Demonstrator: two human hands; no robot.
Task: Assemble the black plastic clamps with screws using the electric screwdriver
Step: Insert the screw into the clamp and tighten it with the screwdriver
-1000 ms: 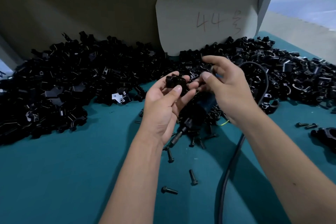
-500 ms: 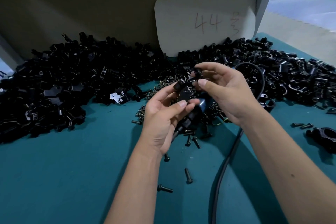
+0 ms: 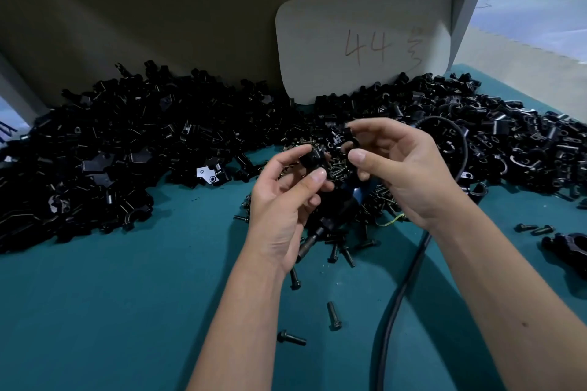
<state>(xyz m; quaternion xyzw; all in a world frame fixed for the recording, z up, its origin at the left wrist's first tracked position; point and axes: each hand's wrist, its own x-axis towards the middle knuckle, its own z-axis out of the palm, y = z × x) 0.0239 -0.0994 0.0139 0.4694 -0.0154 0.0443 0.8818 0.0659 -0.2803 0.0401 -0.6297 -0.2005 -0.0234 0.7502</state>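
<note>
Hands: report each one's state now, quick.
Left hand: pinching a black clamp body.
Right hand: pinching a curved black clamp piece.

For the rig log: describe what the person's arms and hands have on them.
Nothing is worn. The left hand and right hand are bare, without gloves, and no rings, watch or wristbands show. Both forearms are uncovered down to the frame's lower edge, with no sleeve in view.

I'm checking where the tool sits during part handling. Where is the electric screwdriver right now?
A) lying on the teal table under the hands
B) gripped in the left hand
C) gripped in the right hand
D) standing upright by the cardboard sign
A: the electric screwdriver lies on the teal table beneath the left hand and right hand, which each pinch a small black clamp piece.
</note>
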